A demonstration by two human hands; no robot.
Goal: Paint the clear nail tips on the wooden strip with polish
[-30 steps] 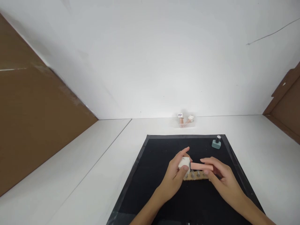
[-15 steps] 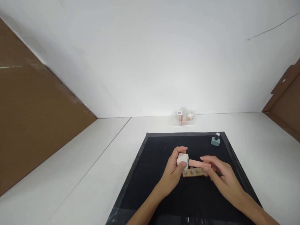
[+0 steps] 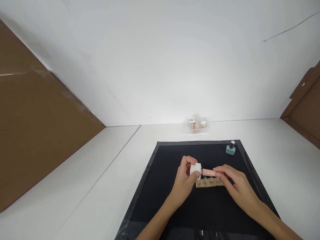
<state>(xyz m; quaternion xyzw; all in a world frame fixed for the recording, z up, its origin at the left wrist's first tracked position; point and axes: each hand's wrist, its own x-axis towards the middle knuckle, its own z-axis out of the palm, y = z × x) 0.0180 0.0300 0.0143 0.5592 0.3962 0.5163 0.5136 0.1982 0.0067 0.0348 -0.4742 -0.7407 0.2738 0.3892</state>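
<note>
Two small shifts: my left hand (image 3: 183, 182) has curled tighter around the block (image 3: 195, 168), right hand (image 3: 237, 187) seemingly pinching the stick (image 3: 209, 172) nearer it.

Left hand (image 3: 185, 177) curled closed with thumb forward, right hand (image 3: 236, 186) pinching with fingertips pointing left, both hands close together, held low and centred.

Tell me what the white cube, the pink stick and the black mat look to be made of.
The white cube in the left hand looks matte, likely plastic or foam; it is too small to settle. The pink stick, in the grip of the right hand, looks smooth and skin-toned, perhaps silicone or plastic. The black rectangular mat is dull with no glare, cloth- or felt-like, with a slightly shinier border.
</note>
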